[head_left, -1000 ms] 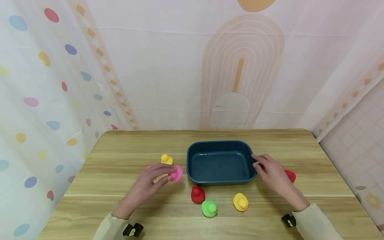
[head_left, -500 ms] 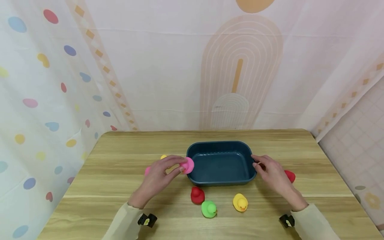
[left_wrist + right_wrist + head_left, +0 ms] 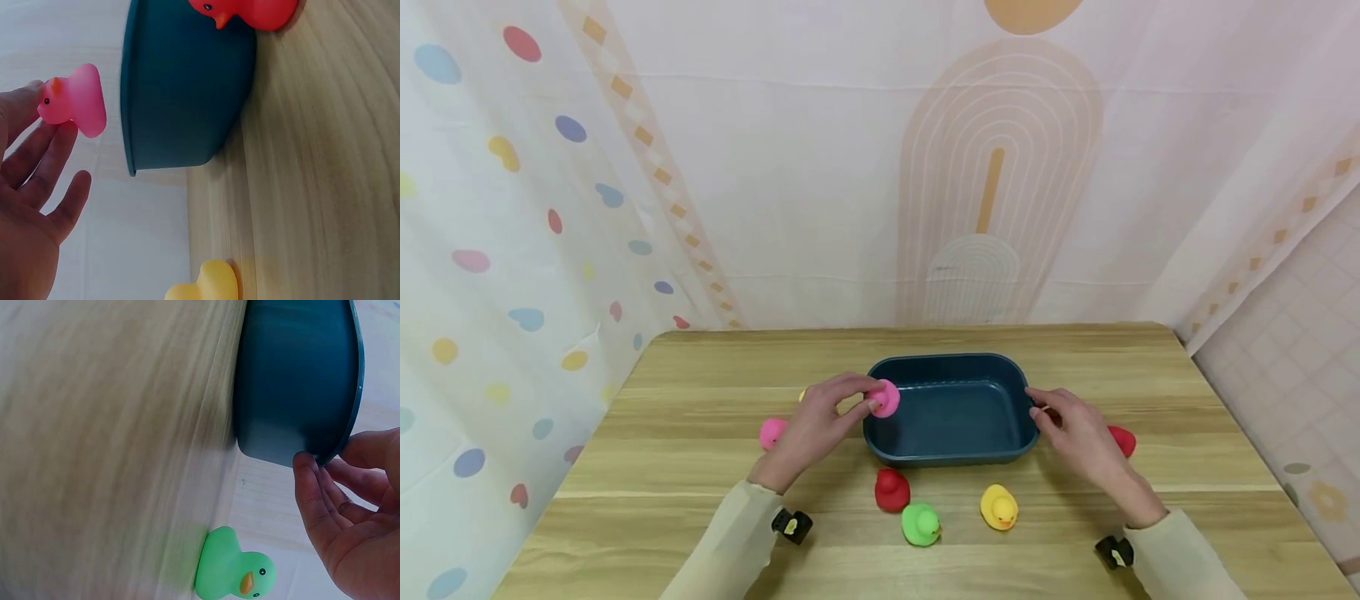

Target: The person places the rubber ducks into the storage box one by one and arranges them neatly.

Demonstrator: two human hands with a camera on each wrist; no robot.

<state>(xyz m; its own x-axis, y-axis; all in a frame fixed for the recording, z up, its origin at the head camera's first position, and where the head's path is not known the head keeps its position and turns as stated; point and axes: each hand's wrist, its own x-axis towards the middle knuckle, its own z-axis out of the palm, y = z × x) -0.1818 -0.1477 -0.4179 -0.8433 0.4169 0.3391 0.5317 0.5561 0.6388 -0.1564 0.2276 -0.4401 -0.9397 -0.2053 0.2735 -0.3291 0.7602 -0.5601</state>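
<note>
My left hand (image 3: 823,421) pinches a pink rubber duck (image 3: 884,399) between thumb and fingertips, over the left end of the dark blue tub (image 3: 955,457). In the left wrist view this duck (image 3: 75,100) is level with the tub's rim and tilted relative to the table. My right hand (image 3: 1078,433) grips the tub's right rim, with the thumb at the edge and the fingers against the outer wall (image 3: 294,394). Inside the tub, the visible floor is bare.
In front of the tub sit a red duck (image 3: 892,490), a green duck (image 3: 921,524) and a yellow duck (image 3: 999,507). Another pink duck (image 3: 772,432) and a partly hidden yellow duck (image 3: 212,284) are at left. Beyond my right hand are a red duck (image 3: 1123,440) and a green duck (image 3: 228,565).
My left hand has carried the pink duck rightward and away from me, from beside the tub to over its left end. The right hand stays at the tub's rim.
</note>
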